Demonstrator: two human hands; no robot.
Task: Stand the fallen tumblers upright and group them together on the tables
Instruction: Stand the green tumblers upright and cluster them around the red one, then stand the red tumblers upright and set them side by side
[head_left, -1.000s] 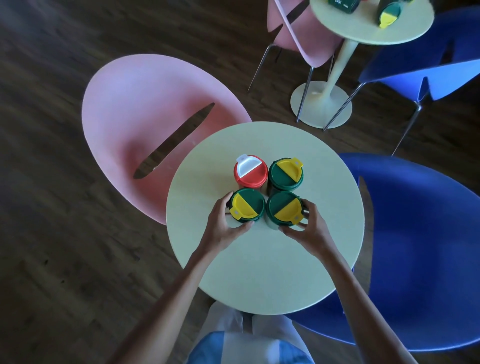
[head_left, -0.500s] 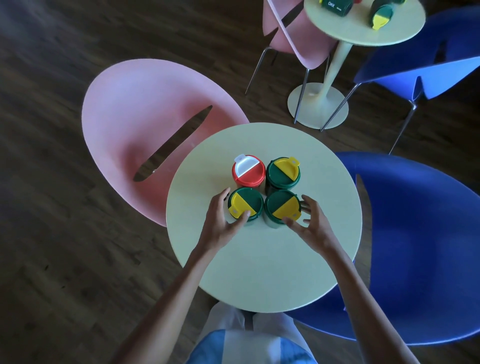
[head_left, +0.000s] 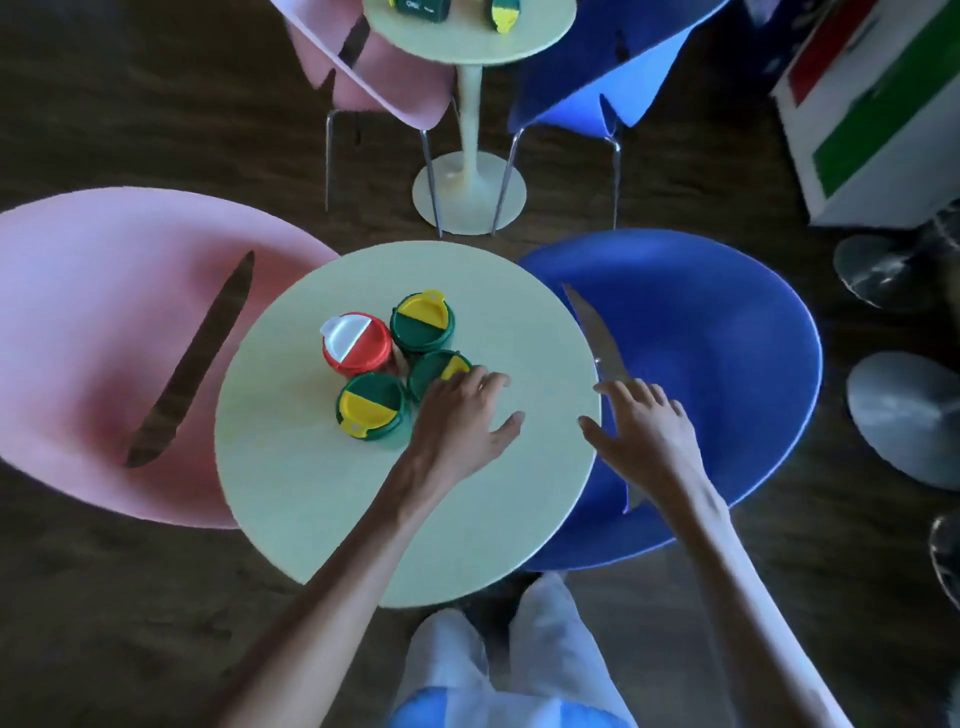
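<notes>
Several tumblers stand upright in a tight cluster on the near round table (head_left: 363, 519): a red-lidded tumbler (head_left: 357, 344), a far green tumbler (head_left: 422, 321), a near green tumbler (head_left: 371, 410) and a right green tumbler (head_left: 434, 370), its lid partly hidden by my fingers. My left hand (head_left: 462, 421) hovers open just right of the cluster, holding nothing. My right hand (head_left: 644, 431) is spread open over the table's right edge and the blue chair. On the far table (head_left: 467, 41) a tumbler (head_left: 505, 11) lies on its side next to a dark green one (head_left: 421, 8).
A pink chair (head_left: 104, 338) sits left of the near table and a blue chair (head_left: 727, 364) right of it. Another pink chair (head_left: 374, 78) and blue chair (head_left: 613, 62) flank the far table. A striped box (head_left: 883, 119) and metal stool bases (head_left: 904, 415) stand at right.
Both hands let go of the two near green tumblers and shifted right. The view swung right and forward, bringing the far table closer.
</notes>
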